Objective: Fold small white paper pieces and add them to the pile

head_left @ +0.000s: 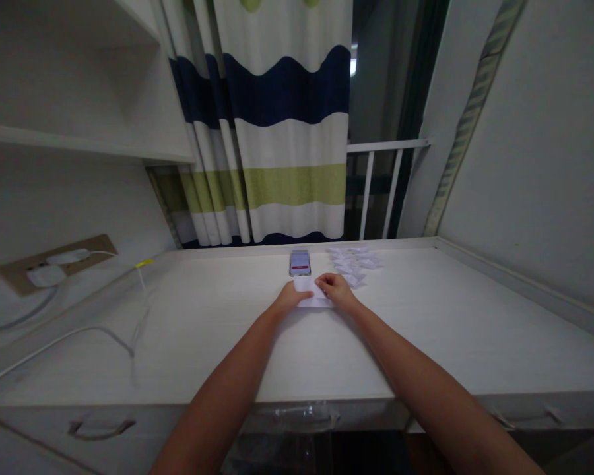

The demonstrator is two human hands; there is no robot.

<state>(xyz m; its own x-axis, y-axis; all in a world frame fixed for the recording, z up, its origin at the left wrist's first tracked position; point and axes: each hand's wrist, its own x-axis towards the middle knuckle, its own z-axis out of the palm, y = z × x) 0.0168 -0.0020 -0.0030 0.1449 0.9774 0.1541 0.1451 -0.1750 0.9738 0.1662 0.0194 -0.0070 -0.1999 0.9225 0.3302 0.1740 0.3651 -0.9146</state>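
Note:
A small white sheet of paper [311, 293] lies on the white desk [426, 330], partly folded. My left hand [291, 298] presses on its left side with fingers closed over the paper. My right hand [337, 290] pinches the paper's right edge. A phone [299, 261] with a lit screen lies just beyond the paper. To the right of the phone sit several small folded white paper pieces [354, 262].
A striped curtain [277, 132] hangs behind the desk, with a white railing [386, 178] beside it. A wall socket with white plugs [54, 262] and cables [79, 336] is at left. Drawer handles [99, 429] line the desk front. Shelves are at upper left.

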